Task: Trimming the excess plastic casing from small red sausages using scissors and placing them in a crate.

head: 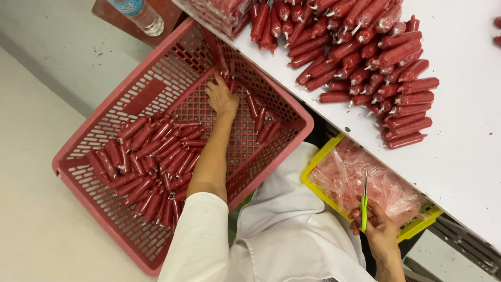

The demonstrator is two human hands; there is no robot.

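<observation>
My left hand point(221, 97) reaches into the far corner of a pink slotted plastic basket point(167, 68) and closes around a few small red sausages point(229, 82) there. Most of the basket's red sausages point(151, 162) lie heaped at its near left side. My right hand point(378, 232) hangs over my lap and grips a small pair of scissors with green handles point(364, 203), blades pointing up. Right beside that hand is a yellow tray point(319, 162) filled with crumpled clear pinkish plastic wrap point(360, 183).
A white table point(459, 130) runs along the right, carrying a big pile of red sausages point(365, 57) and a clear bag of them point(219, 13) at its far end. A plastic water bottle point(140, 14) stands on a brown stool beyond the basket. Pale floor lies at left.
</observation>
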